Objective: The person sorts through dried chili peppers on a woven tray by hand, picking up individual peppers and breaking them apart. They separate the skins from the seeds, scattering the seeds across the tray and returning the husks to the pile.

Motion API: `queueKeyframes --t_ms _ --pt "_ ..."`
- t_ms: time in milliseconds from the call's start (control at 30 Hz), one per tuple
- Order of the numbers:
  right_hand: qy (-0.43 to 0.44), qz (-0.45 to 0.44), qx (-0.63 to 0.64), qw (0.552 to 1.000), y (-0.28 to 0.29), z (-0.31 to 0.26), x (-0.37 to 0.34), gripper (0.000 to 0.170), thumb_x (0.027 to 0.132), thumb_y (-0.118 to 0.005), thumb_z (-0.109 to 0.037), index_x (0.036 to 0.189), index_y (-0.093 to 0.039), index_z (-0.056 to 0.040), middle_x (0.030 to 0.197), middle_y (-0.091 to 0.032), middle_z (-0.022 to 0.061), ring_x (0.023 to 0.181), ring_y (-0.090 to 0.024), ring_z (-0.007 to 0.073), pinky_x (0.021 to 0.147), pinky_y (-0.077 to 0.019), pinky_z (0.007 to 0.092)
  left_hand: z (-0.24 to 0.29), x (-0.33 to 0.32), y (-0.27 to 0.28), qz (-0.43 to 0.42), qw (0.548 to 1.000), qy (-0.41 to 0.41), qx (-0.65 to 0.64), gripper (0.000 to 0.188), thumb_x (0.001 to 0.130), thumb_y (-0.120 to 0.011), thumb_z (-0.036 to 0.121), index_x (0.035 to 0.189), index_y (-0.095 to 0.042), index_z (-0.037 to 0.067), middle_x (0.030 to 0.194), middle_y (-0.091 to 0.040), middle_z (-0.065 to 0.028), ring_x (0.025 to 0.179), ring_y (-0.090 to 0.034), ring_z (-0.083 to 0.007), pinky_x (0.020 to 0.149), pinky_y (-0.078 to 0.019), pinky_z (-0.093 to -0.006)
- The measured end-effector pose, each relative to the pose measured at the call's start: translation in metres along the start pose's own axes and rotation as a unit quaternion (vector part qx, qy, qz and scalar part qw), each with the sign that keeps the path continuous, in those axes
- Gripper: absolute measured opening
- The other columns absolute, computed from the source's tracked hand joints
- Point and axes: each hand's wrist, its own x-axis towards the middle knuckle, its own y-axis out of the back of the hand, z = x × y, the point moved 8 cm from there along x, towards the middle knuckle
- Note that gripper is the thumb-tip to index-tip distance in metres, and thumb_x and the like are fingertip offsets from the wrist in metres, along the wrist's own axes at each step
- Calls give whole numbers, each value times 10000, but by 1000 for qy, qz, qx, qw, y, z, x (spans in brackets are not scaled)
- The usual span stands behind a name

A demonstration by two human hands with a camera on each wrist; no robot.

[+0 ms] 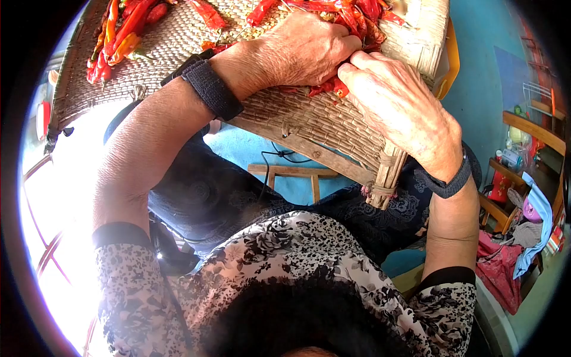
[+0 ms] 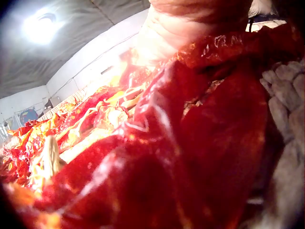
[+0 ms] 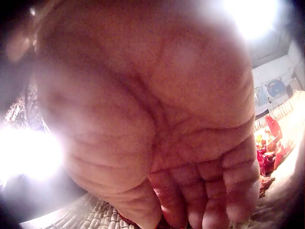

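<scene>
Over the woven tray [image 1: 321, 116], my two hands meet fingertip to fingertip. A dried red chili pepper [image 1: 333, 87] shows just below them, partly covered by the fingers. The left hand [image 1: 303, 50] is bent over with curled fingers, pinching at the pepper. From the right, the right hand [image 1: 398, 101] pinches at the same spot with thumb and fingers; its palm faces the camera in the right wrist view, and its fingertips run out of frame. Large wrinkled red peppers [image 2: 143, 162] fill the left wrist view, close beneath the left hand [image 2: 190, 28].
More red peppers [image 1: 357, 21] lie beyond the hands, and a red and orange bunch [image 1: 122, 35] sits at the tray's left. Pale seeds [image 1: 253, 33] are scattered between. The tray's wooden edge [image 1: 425, 44] borders the right. A low wooden frame [image 1: 294, 171] stands below.
</scene>
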Motion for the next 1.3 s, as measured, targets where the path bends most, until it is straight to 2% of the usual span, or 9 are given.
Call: queueKeyframes --t_ms 67,100,167,200,333,900,1033,1133,1300 --pt "-16 -54 7 998 -10 4 0 288 813 -553 -87 1092 -522 -24 1065 -506 135 1063 -522 287 970 -433 380 1 -1 1 4 1000 -12 -4 168 816 -624 239 903 -633 95 770 -670 -91 647 -677 -244 549 -526 -365" --pt "-16 -52 4 998 -8 3 0 288 813 -553 -87 1092 -522 -24 1065 -506 135 1063 -522 287 970 -433 380 1 -1 1 -9 1000 0 -19 168 799 -624 207 907 -619 78 782 -645 -91 688 -670 -255 585 -531 -362" --pt "-5 15 2 1000 8 -3 -2 284 822 -542 -90 1097 -521 -24 1064 -507 133 1063 -523 282 961 -434 377 2 0 3 -21 999 11 -29 173 782 -623 176 911 -606 61 794 -620 -91 728 -663 -266 622 -536 -359" --pt "-12 -13 4 1000 1 0 -1 301 829 -536 -93 1122 -519 -25 1083 -508 137 1070 -520 286 966 -430 385 2 0 1 -32 999 14 -27 161 784 -621 178 897 -600 65 781 -612 -86 710 -658 -260 602 -533 -353" --pt "-7 6 12 1000 5 -2 -7 361 838 -538 -105 1185 -503 -14 1141 -499 149 1105 -506 300 981 -419 403 2 0 2 -42 999 21 -28 139 794 -609 184 876 -588 73 748 -592 -81 665 -644 -253 563 -524 -351" --pt "-11 2 -1 1000 7 -4 -5 352 840 -499 -98 1180 -498 -2 1124 -494 146 1091 -502 287 968 -427 381 1 -1 -1 -46 998 33 -36 151 794 -618 186 892 -591 74 766 -595 -82 677 -644 -260 570 -529 -360" --pt "-12 -35 -8 999 -4 3 -3 337 833 -519 -104 1157 -508 -13 1114 -494 137 1091 -504 280 973 -428 382 1 -1 -2 -41 998 28 -34 156 784 -624 187 886 -595 72 770 -600 -82 676 -645 -258 570 -528 -361" --pt "-22 -87 43 995 -9 5 -1 332 819 -543 -105 1139 -510 -23 1097 -493 133 1088 -507 285 973 -428 383 2 -1 -1 -42 998 27 -29 159 780 -626 186 886 -596 72 766 -600 -82 676 -645 -257 574 -528 -360" --pt "1 10 30 999 2 1 -5 296 810 -555 -101 1095 -511 -33 1073 -496 129 1073 -513 289 962 -434 390 1 0 0 -45 998 24 -35 167 778 -628 187 896 -600 72 762 -598 -83 680 -647 -258 581 -531 -360"
